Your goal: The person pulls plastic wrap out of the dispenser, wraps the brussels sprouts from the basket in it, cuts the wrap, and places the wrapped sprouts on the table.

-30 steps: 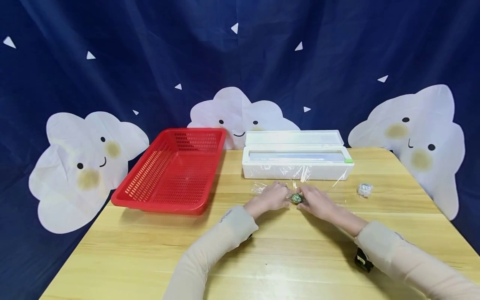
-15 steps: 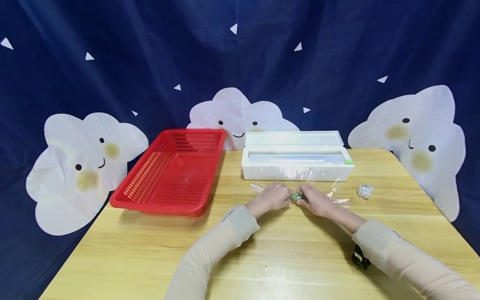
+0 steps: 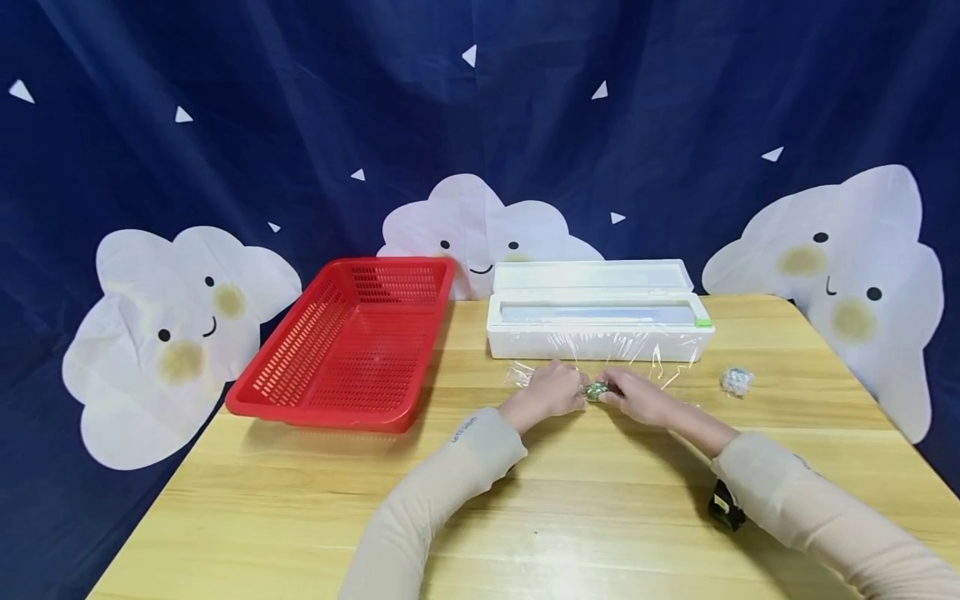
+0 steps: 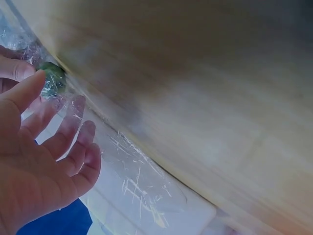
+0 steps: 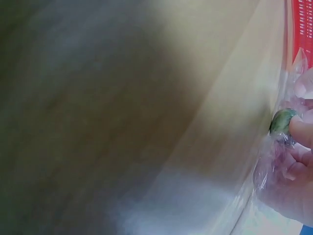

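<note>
A small round green item (image 3: 596,391), its exact kind unclear under clear cling film (image 5: 265,172), lies between my two hands in front of the white dispenser box (image 3: 600,342). My left hand (image 3: 553,390) pinches its left side, the thumb against it and the index fingertip beneath in the left wrist view; the other fingers are loosely bent under the film. From the right, my right hand (image 3: 637,396) holds the same green item (image 5: 282,121), thumb pressed on its side. Film stretches from the hands back to the box front, and a crumpled edge of it shows left of my left hand.
The box lid (image 3: 592,276) stands raised, with a film roll (image 3: 596,315) inside. A crumpled film-wrapped ball (image 3: 737,382) lies on the wooden table (image 3: 525,517) to the right. A red perforated basket (image 3: 390,417) stands at the left. A dark blue cloud-print curtain (image 3: 525,100) hangs behind.
Both hands stay close together and turn slightly around the green item, which shows a little higher now. The film's creases before the box have shifted. The head view has moved slightly.
</note>
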`<state>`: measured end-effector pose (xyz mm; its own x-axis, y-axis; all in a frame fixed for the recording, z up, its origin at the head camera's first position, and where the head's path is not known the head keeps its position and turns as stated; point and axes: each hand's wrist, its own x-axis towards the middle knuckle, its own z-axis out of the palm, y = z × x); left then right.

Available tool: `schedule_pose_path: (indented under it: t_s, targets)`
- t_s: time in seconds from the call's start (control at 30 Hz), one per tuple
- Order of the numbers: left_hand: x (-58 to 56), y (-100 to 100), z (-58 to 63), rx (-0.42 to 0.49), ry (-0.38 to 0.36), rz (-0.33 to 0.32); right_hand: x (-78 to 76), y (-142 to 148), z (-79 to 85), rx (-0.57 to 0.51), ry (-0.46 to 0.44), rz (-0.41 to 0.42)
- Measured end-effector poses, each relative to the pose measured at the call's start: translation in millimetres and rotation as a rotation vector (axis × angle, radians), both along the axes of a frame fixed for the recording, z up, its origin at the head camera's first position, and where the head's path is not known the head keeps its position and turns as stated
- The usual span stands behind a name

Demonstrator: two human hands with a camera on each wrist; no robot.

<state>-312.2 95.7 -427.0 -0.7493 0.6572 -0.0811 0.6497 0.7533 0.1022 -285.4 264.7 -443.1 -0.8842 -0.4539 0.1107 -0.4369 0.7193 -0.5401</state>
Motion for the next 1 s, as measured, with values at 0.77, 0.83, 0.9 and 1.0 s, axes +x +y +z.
schedule_pose_path:
  t_s: [0.77, 0.83, 0.9, 1.0]
  targets:
    - [-5.3, 4.6, -3.7, -0.024, -0.027, 0.042, -13.6, 15.2, 5.1, -0.219, -0.444, -0.028]
    - [-5.7, 4.7, -4.1, -0.024, -0.036, 0.046, -15.6, 16.8, 4.2, -0.261, -0.497, -0.006]
    - [-6.5, 4.6, -4.5, -0.015, -0.050, 0.055, -17.5, 17.2, 3.7, -0.315, -0.566, -0.005]
    - [-8.5, 4.4, -5.4, 0.008, -0.078, 0.068, -20.6, 17.3, 2.8, -0.343, -0.589, 0.001]
